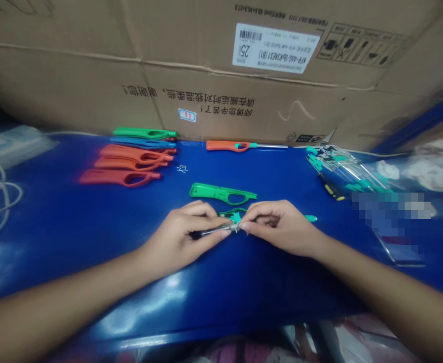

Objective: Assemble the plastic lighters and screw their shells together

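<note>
Over the front middle of the blue table, my left hand (185, 234) is closed on a slim, see-through lighter part (217, 229), pinched between thumb and fingers. My right hand (278, 224) pinches a small whitish piece (237, 227) at the end of that part; its exact shape is blurred. A teal trigger-like piece (236, 217) shows between the fingertips. Just beyond the hands lies a green lighter shell half (221, 193), hollow side up. Another green shell edge is partly hidden behind my fingers. A teal tip (311, 218) sticks out past my right hand.
Several coloured lighter casings (119, 176) lie at the back left, near some tiny screws (182, 169). An orange lighter (221, 145) with a metal tube rests against the cardboard box (104, 75). At right are a screwdriver (331, 187) and a pile of metal rods (357, 169).
</note>
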The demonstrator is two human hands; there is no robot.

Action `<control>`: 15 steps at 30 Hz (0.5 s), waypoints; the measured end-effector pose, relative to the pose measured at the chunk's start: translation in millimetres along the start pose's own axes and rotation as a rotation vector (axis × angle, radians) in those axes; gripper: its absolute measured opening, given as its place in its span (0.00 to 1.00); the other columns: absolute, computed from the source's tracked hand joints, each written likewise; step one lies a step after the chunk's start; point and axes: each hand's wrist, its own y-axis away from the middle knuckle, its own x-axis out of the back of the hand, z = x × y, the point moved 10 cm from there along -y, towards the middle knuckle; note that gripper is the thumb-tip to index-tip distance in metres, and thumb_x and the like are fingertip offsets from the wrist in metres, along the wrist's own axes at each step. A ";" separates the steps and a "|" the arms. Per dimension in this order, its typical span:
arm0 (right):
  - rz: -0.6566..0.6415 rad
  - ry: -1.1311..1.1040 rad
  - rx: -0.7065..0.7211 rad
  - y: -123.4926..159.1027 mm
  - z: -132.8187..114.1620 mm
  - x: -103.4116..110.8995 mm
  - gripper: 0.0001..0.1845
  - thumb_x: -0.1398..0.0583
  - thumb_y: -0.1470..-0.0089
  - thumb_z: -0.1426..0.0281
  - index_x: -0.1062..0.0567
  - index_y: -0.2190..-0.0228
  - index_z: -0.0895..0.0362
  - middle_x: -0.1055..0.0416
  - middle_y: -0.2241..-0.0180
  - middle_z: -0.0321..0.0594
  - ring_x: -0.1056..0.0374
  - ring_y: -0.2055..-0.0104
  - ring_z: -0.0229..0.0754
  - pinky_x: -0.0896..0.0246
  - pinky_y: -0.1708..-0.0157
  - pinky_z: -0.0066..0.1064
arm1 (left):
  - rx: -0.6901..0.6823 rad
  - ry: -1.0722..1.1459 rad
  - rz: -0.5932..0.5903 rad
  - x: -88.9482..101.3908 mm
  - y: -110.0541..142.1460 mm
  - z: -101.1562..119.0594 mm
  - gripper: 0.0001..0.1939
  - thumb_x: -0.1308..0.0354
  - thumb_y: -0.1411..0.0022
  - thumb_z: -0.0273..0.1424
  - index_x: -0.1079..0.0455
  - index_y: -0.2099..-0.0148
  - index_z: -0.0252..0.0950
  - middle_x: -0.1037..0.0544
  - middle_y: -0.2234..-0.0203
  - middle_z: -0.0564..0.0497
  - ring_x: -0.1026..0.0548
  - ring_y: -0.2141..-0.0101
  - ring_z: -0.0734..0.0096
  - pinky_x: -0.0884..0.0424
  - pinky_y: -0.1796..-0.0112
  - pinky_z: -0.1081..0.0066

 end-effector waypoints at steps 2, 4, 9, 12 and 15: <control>-0.004 -0.020 0.014 0.4 -1.8 -0.7 0.15 0.35 0.46 0.59 0.20 0.69 0.60 0.28 0.68 0.39 0.44 0.78 0.29 0.50 0.80 0.25 | 0.004 0.001 0.004 0.2 0.3 0.5 0.13 0.39 0.33 0.29 0.21 0.48 0.40 0.23 0.67 0.51 0.25 0.66 0.74 0.28 0.64 0.74; -0.016 -0.054 -0.004 1.4 -0.8 -2.0 0.16 0.35 0.45 0.58 0.20 0.67 0.60 0.28 0.72 0.38 0.41 0.80 0.30 0.47 0.82 0.25 | 0.010 -0.001 0.014 2.0 0.2 1.1 0.12 0.39 0.33 0.29 0.21 0.48 0.39 0.23 0.66 0.50 0.24 0.66 0.74 0.28 0.64 0.74; 0.071 0.055 0.036 4.4 -5.2 13.2 0.19 0.39 0.39 0.60 0.22 0.54 0.61 0.34 0.82 0.31 0.43 0.85 0.31 0.48 0.84 0.25 | -0.021 -0.088 0.027 13.5 -3.7 6.0 0.12 0.38 0.33 0.30 0.21 0.48 0.39 0.23 0.66 0.49 0.25 0.65 0.71 0.28 0.62 0.71; 0.167 0.344 0.305 9.1 -30.7 25.3 0.15 0.39 0.40 0.64 0.22 0.53 0.57 0.26 0.65 0.41 0.40 0.78 0.32 0.41 0.78 0.28 | -0.063 -0.156 0.013 20.4 -8.0 10.0 0.13 0.37 0.35 0.31 0.22 0.48 0.38 0.21 0.65 0.49 0.26 0.64 0.69 0.28 0.60 0.68; 0.128 0.593 0.452 11.9 -39.2 19.5 0.20 0.38 0.40 0.65 0.26 0.46 0.53 0.28 0.52 0.45 0.31 0.60 0.42 0.32 0.59 0.36 | -0.047 -0.212 -0.032 21.3 -11.2 6.9 0.11 0.37 0.35 0.32 0.23 0.51 0.36 0.21 0.67 0.50 0.27 0.64 0.68 0.30 0.59 0.67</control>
